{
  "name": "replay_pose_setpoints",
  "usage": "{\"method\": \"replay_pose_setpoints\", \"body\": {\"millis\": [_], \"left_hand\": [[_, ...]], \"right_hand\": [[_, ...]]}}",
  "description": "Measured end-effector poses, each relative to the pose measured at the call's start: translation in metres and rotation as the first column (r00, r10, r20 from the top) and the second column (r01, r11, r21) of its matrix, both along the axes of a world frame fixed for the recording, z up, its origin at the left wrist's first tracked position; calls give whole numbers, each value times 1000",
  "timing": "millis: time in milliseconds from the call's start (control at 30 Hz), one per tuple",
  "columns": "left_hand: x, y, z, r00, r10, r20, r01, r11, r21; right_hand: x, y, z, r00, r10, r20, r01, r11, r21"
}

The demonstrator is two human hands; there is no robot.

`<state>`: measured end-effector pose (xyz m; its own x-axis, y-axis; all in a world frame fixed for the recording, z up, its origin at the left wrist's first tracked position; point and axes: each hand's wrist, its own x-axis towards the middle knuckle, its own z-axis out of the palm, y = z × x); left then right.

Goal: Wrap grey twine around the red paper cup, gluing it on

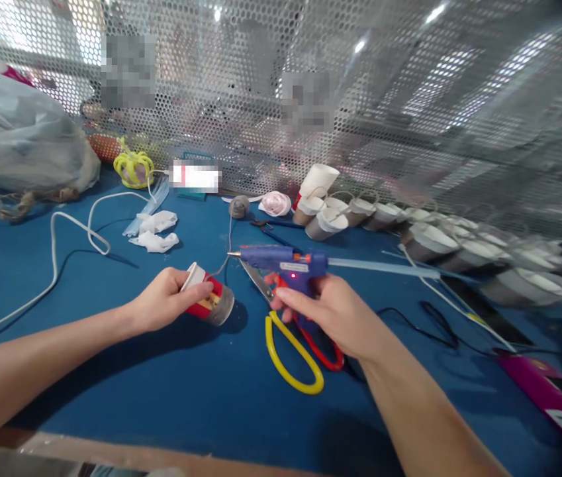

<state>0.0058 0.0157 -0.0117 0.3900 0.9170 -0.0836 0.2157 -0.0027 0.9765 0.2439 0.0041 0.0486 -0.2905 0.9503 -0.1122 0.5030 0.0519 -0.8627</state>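
My left hand is closed around a small red and white paper cup, held tilted, with grey string wound about its lower end. From the cup a grey strand runs back to a ball of grey twine. A blue hot glue gun is in the grip of my right hand, its nozzle pointing left near the strand and above the cup. A clear glue stick juts from its rear, and a red light glows on its side. Scissors with yellow and red handles are beneath, partly hidden by that hand.
Rows of string-wrapped cups stand at the right back. Pliers, a pink fabric rose, crumpled white pieces and a white cable lie about. A purple power strip is at right; a perforated metal screen borders the back.
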Motion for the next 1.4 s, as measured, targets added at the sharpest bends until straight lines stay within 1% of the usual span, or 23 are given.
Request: {"method": "replay_pose_setpoints", "body": {"millis": [33,100,167,267,300,367,433,500,533,600,733,800,933,1133,1200,1300,1400], "left_hand": [[0,1,-1,1000,15,10,-15,1000,-11],[0,2,-1,999,40,11,-40,999,-27],[0,2,-1,998,53,16,-52,998,-37],[1,3,1,998,63,9,-62,997,-41],[2,3,1,998,68,0,-68,997,-37],[2,3,2,997,79,-19,-80,996,-28],[2,3,2,996,86,-25,-87,996,-22],[2,3,2,995,92,-31,-93,995,-24],[2,3,2,995,94,-31,-95,995,-25],[3,3,1,995,95,-26,-96,995,-27],[4,3,2,994,101,-29,-102,994,-32],[4,3,2,995,98,-26,-99,995,-30],[4,3,3,993,110,-51,-110,994,-13],[4,3,1,994,97,-50,-98,995,-15],[3,3,1,992,106,-67,-106,994,-4],[3,3,1,988,113,-103,-112,994,19],[3,3,2,989,106,-106,-104,994,26]], "right_hand": [[-2,-4,1,999,33,-27,-33,999,-17],[-4,-11,4,998,48,-30,-49,998,-36],[-6,-16,7,998,45,35,-44,998,-49],[-10,-21,7,981,58,183,-49,997,-54],[-11,-23,6,971,64,228,-58,998,-34],[-13,-25,4,947,66,315,-89,994,61],[-13,-26,2,922,49,385,-132,973,192],[-14,-27,1,904,35,425,-172,941,290],[-14,-27,1,900,32,435,-185,931,316],[-14,-27,-1,895,38,445,-203,923,328],[-16,-29,-5,887,-6,462,-182,914,362],[-16,-30,-7,885,-8,465,-191,906,379],[-17,-29,-6,895,3,447,-180,917,356],[-21,-27,4,915,56,399,-186,937,295],[-22,-27,6,917,54,395,-178,942,284],[-21,-28,4,921,50,385,-163,950,266],[-17,-29,-1,919,70,389,-175,954,243]]}}
